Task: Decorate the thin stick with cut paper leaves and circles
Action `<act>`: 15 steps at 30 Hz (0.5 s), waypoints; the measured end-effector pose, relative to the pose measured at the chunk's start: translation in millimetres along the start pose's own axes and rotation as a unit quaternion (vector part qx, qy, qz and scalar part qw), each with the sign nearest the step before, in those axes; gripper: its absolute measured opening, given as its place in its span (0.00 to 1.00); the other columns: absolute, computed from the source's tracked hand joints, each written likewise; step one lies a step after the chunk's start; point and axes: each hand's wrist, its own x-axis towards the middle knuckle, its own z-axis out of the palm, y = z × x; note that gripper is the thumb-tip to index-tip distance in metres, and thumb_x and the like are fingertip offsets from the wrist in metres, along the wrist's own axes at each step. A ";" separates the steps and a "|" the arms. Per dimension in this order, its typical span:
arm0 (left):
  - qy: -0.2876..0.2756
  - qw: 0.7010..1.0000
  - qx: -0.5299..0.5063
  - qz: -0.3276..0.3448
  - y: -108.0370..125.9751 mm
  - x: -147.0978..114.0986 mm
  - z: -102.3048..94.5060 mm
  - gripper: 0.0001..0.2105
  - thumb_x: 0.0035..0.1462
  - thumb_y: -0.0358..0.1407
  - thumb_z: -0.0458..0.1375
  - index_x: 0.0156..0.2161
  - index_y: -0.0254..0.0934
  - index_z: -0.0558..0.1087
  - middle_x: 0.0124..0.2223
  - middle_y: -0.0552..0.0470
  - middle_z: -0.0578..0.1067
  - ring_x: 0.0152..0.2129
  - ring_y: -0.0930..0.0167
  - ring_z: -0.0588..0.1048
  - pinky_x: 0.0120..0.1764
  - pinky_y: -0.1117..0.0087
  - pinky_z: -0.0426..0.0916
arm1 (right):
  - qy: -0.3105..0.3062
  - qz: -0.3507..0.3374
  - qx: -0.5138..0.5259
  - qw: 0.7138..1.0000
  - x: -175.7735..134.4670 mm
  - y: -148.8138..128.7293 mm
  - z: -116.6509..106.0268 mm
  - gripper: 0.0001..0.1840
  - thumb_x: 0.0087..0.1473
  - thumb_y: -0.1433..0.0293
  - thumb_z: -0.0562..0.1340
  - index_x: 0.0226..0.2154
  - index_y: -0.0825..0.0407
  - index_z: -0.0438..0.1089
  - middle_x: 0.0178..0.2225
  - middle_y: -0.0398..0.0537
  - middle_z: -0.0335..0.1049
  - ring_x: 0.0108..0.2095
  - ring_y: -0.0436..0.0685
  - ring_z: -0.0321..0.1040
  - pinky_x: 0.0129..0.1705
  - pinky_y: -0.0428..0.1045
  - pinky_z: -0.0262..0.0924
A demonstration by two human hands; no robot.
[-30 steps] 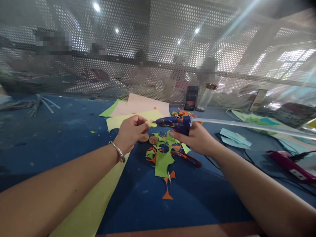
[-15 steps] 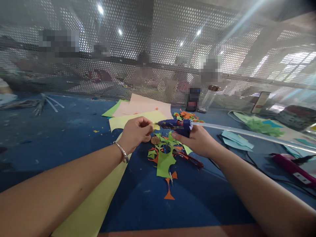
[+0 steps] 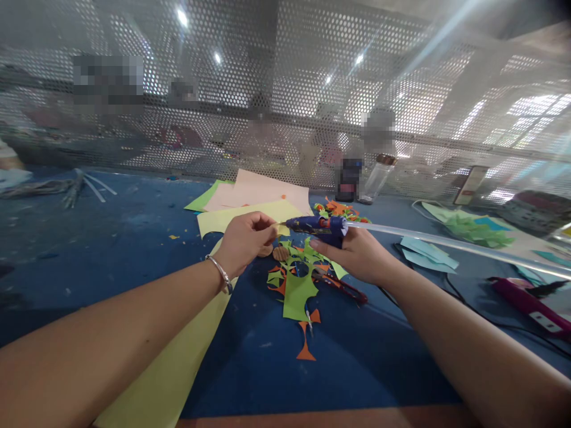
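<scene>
My right hand [image 3: 368,252] is wrapped round a dark blue hot glue gun [image 3: 312,224], its nozzle pointing left. A long clear glue stick [image 3: 428,238] sticks out of the gun's back end. At the nozzle tip, my left hand [image 3: 250,241] is closed in a pinch; what it holds is too small and hidden to make out. A bit of yellow paper [image 3: 284,230] shows by the fingertips and nozzle. Below are brown round pieces [image 3: 281,254], cut green paper scraps [image 3: 298,300] and red-handled scissors [image 3: 345,289], partly covered by scraps.
Yellow [image 3: 165,362] and pink paper sheets [image 3: 267,191] lie on the blue table [image 3: 357,368]. To the right are light blue papers [image 3: 428,254], a black cord and a magenta power strip [image 3: 530,306]. A clear bottle [image 3: 377,181] stands before the perforated metal screen [image 3: 285,77].
Almost nothing differs. My left hand shifts very slightly at the nozzle tip, while the glue gun stays in my right hand in the same place.
</scene>
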 end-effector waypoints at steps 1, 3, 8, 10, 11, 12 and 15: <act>-0.004 1.000 0.004 0.003 -0.6 0.2 -0.3 0.07 0.46 0.33 0.67 0.30 0.33 0.75 0.24 0.54 0.71 0.18 0.77 0.67 0.20 0.77 0.61 | -0.001 0.001 -0.001 1.000 0.1 0.2 0.0 0.22 0.60 0.54 0.59 0.49 0.49 0.75 0.43 0.49 0.79 0.45 0.64 0.74 0.44 0.54 0.66; -0.004 1.000 0.006 0.003 -1.5 0.5 -0.6 0.07 0.46 0.34 0.67 0.30 0.33 0.74 0.24 0.55 0.71 0.17 0.78 0.66 0.20 0.77 0.61 | -0.001 0.000 -0.002 1.000 0.2 0.5 0.0 0.23 0.60 0.53 0.59 0.50 0.49 0.75 0.43 0.50 0.79 0.45 0.64 0.74 0.44 0.54 0.66; -0.007 1.000 0.008 0.002 -2.4 0.6 -1.1 0.07 0.47 0.34 0.67 0.30 0.33 0.74 0.24 0.55 0.71 0.18 0.78 0.66 0.19 0.78 0.60 | 0.001 0.019 -0.013 1.000 0.4 1.2 0.4 0.23 0.59 0.52 0.59 0.47 0.49 0.76 0.40 0.50 0.79 0.42 0.64 0.75 0.41 0.53 0.66; -0.005 1.000 0.009 0.001 -1.8 0.3 -1.2 0.07 0.47 0.34 0.67 0.29 0.33 0.75 0.24 0.55 0.71 0.18 0.78 0.66 0.20 0.78 0.61 | 0.005 0.018 -0.013 1.000 0.5 1.7 0.9 0.22 0.58 0.52 0.59 0.46 0.49 0.76 0.39 0.50 0.79 0.41 0.64 0.75 0.39 0.53 0.67; -0.004 1.000 0.010 0.000 -1.2 0.1 -1.1 0.07 0.47 0.33 0.67 0.29 0.33 0.75 0.24 0.54 0.70 0.18 0.78 0.66 0.20 0.78 0.61 | 0.008 0.017 -0.013 1.000 0.6 2.1 1.2 0.22 0.58 0.52 0.60 0.46 0.49 0.76 0.38 0.50 0.80 0.41 0.64 0.75 0.39 0.53 0.67; -0.004 1.000 0.012 -0.001 -0.5 -0.2 -1.1 0.07 0.47 0.33 0.67 0.29 0.33 0.75 0.24 0.54 0.71 0.18 0.78 0.65 0.20 0.78 0.61 | 0.009 0.015 -0.013 1.000 0.7 2.4 1.4 0.22 0.58 0.53 0.60 0.46 0.49 0.76 0.38 0.50 0.80 0.41 0.63 0.75 0.39 0.53 0.67; -0.006 1.000 0.015 -0.005 1.9 -1.2 -0.5 0.07 0.47 0.33 0.67 0.29 0.33 0.75 0.25 0.54 0.71 0.18 0.77 0.66 0.20 0.77 0.62 | 0.012 0.003 -0.012 1.000 0.7 3.0 1.6 0.22 0.59 0.52 0.59 0.46 0.49 0.76 0.39 0.50 0.80 0.42 0.63 0.75 0.41 0.54 0.67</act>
